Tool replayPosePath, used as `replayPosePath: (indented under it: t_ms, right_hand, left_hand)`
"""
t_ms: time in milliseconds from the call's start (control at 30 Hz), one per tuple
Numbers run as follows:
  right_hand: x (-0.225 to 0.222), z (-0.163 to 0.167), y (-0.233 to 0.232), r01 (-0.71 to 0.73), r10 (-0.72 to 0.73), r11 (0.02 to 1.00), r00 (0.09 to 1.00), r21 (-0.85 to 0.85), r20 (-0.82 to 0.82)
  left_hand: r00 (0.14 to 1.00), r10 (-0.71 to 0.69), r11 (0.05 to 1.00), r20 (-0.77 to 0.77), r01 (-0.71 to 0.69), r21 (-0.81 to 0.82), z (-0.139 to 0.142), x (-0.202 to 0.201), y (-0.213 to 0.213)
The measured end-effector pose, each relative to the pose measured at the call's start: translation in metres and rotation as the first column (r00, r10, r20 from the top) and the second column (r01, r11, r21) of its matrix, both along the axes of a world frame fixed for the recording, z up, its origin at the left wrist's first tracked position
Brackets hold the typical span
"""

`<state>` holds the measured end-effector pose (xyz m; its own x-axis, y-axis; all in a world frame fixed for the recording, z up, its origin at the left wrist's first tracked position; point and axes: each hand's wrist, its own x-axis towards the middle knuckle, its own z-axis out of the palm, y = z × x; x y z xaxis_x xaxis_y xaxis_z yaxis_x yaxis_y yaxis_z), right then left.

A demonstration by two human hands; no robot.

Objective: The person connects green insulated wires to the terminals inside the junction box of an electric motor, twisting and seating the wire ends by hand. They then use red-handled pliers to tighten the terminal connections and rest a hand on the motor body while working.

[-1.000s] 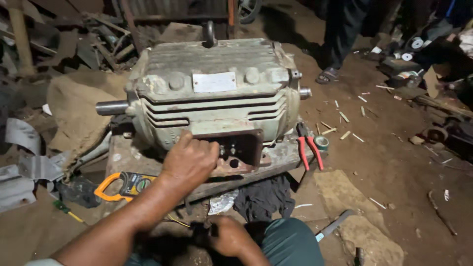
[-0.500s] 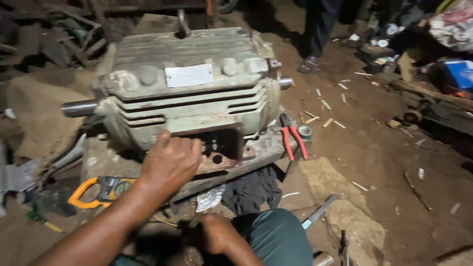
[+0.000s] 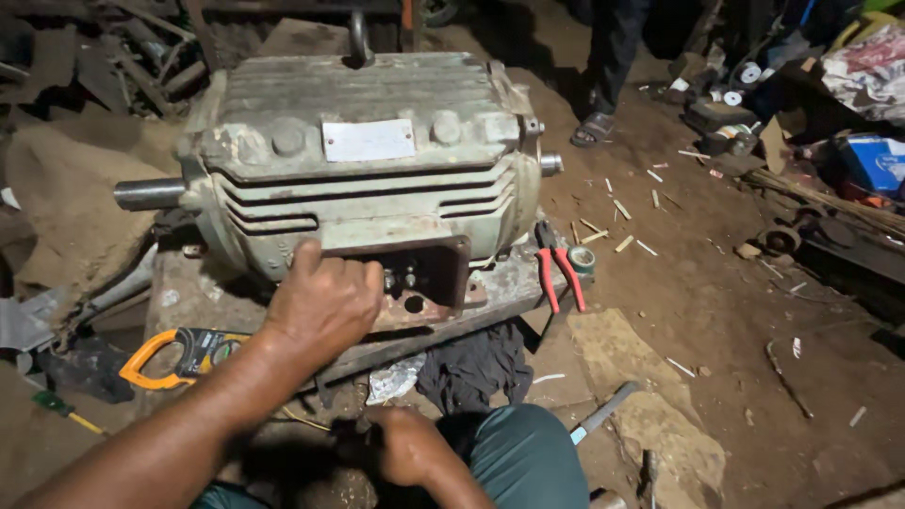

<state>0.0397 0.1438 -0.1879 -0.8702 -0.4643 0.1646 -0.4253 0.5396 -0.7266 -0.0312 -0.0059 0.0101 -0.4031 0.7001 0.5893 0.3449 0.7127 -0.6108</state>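
Left hand [image 3: 320,303] is reaching into the terminal box [image 3: 415,283] at frame centre, fingertips hidden, grip unclear. Right hand [image 3: 407,443] is sitting loosely curled, bottom centre, contents too dark. Blank white rectangular plate [image 3: 369,139] is sitting on the grey motor [image 3: 368,151].

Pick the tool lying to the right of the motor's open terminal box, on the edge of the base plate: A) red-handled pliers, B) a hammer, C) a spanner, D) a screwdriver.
A: red-handled pliers lie on the base plate just right of the terminal box, next to a small roll of tape.
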Motion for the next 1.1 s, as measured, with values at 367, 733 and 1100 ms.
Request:
replayPosePath:
  t_ms: [367,733,1100]
  right_hand:
    - [-0.012,0.054,0.056,0.314,-0.373,0.892,0.918,-0.323,-0.136]
    - [-0.119,0.112,0.209,0.707,-0.563,0.417,0.694,0.571,-0.449]
    - [-0.133,0.095,0.219,0.667,-0.68,0.73,0.687,0.15,0.256]
  left_hand:
    - [0.955,-0.283,0.943,0.092,0.259,0.21,0.044,0.027,-0.015]
    - [0.78,0.093,0.732,0.618,-0.474,0.489,0.112,-0.09,-0.05]
    - [0.714,0.068,0.706,0.697,-0.528,0.472,0.098,-0.097,-0.048]
